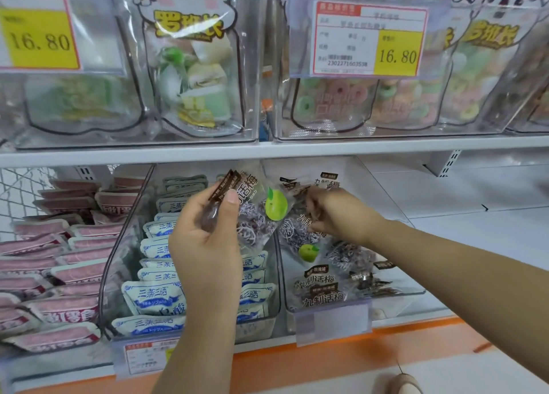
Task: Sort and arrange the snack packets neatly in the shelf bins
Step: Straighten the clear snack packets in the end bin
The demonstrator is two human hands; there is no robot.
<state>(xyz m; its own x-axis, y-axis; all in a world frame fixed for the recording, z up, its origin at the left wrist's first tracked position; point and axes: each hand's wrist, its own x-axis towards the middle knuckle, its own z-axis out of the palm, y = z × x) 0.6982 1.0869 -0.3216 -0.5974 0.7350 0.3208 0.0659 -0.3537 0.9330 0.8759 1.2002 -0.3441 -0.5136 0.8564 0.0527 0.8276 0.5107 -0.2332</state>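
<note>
Left hand [205, 236] is nearest. I read it as closed on one plum packet [252, 215], thumb pinching the top edge, held just left of the plum bin [395, 301]. Right hand [335, 212] is inside that bin, fingers curled on a second packet [294, 233]; its fingertips are partly hidden. Left of the bin, the left forearm [202, 334] hides several blue packets [154, 298]. Farther left, pink packets [80, 275] are cut off.
</note>
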